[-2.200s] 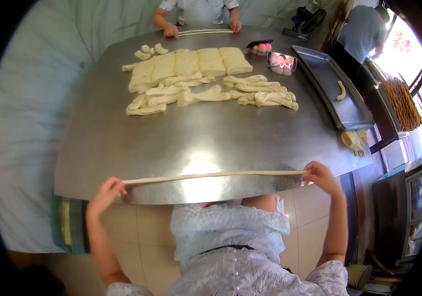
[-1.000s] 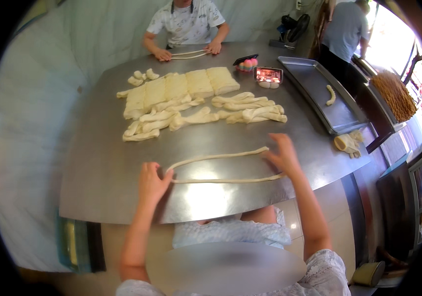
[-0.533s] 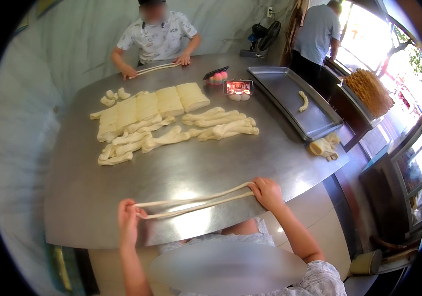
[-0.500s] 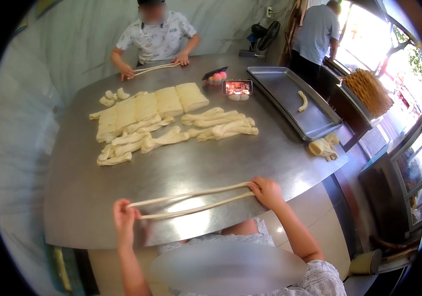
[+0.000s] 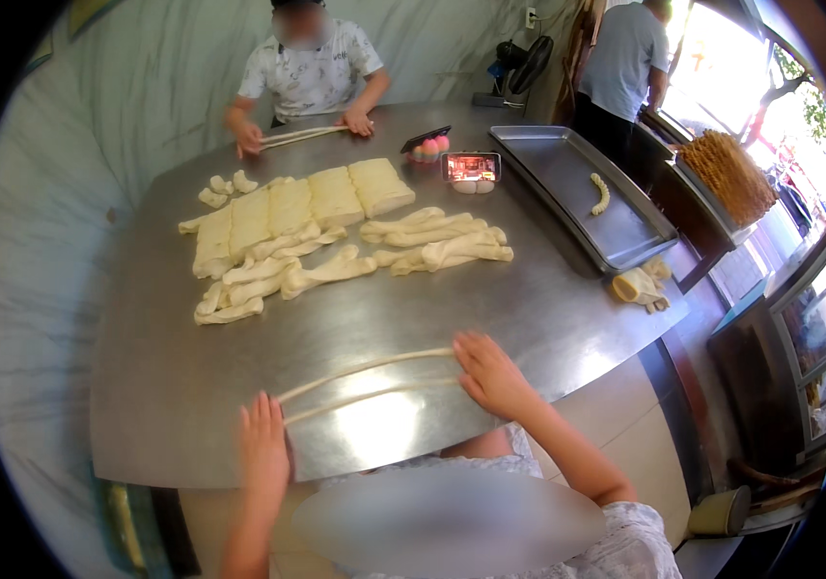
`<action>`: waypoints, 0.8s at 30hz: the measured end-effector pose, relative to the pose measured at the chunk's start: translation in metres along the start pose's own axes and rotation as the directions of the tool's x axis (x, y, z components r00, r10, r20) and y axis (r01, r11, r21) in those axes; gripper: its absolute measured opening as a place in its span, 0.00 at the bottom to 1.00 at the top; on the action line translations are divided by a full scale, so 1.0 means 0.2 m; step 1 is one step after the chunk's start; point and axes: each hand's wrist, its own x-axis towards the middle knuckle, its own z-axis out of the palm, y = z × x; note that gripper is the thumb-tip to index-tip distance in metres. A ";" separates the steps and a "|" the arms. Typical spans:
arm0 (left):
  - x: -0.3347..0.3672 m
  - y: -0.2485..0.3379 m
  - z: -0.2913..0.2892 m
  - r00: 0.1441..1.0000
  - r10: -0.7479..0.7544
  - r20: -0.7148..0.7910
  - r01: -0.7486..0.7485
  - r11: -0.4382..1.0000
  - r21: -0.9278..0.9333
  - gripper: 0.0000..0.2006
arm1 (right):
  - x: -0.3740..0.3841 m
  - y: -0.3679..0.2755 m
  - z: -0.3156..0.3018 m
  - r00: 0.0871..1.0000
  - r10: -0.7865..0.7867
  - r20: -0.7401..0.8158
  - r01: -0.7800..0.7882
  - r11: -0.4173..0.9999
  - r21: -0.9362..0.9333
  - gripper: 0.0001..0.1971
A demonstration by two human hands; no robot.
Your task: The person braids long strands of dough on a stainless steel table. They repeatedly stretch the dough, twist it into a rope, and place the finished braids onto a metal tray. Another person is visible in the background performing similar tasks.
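Note:
A thin dough rope (image 5: 370,365), doubled into two strands, lies across the steel table near its front edge. Over its left end, my left hand (image 5: 263,446) rests with the fingers stretched out flat. My right hand (image 5: 492,376) lies on the other end, fingers extended and a little blurred; neither hand grips. Beyond them are several thick dough strips (image 5: 437,234) and, behind these on the left, a slab of dough (image 5: 326,198) cut into sections. Across the table, a co-worker's hands (image 5: 355,123) are on another doubled dough rope (image 5: 305,136).
On the right stands a metal tray (image 5: 567,183) holding one twisted dough piece (image 5: 600,194). Beside its near corner lies a pale crumpled glove or cloth (image 5: 641,286). Two phones, one a lit phone (image 5: 471,168), lean on small stands. A black fan (image 5: 519,68) is at the back.
Both hands have lowered the held-up dough rope onto the table and let go of their pinch, flattening out. The right hand has moved left, bringing the hands closer together.

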 end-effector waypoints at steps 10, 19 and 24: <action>0.33 -0.13 0.14 0.947 -0.317 0.041 0.317 0.915 -0.248 0.23 | 0.09 0.00 -0.03 0.952 0.283 0.113 -0.289 0.956 0.047 0.14; -0.24 0.09 -0.03 0.972 -0.182 0.147 0.228 0.875 -0.428 0.28 | -0.22 -0.04 -0.07 0.988 0.101 0.112 -0.115 0.985 0.127 0.14; 0.31 -0.12 0.15 0.968 -0.252 -0.006 0.241 0.932 -0.272 0.24 | 0.12 -0.04 0.00 0.949 0.306 0.079 -0.311 0.948 0.061 0.15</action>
